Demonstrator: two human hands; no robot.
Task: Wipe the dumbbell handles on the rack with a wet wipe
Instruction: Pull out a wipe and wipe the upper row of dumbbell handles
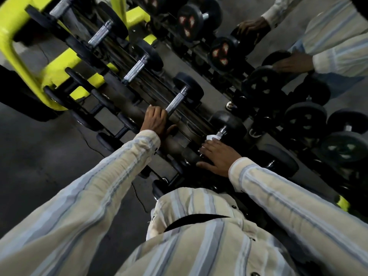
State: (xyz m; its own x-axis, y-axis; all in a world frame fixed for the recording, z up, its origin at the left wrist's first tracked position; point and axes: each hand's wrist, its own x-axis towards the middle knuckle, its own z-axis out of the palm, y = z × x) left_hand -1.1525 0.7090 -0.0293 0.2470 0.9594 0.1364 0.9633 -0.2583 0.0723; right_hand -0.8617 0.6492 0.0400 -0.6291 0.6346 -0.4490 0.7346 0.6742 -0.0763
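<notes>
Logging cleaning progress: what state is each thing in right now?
Wet wipe: bunched, pressed onto a dumbbell handle by the right hand.
Right hand: closed over that handle with the wipe.
Left hand: resting on the rack rail at the near end of the next dumbbell handle, no wipe visible.
Dumbbells: seated on the rack.
Mirror: reflects the rack and both hands.
</notes>
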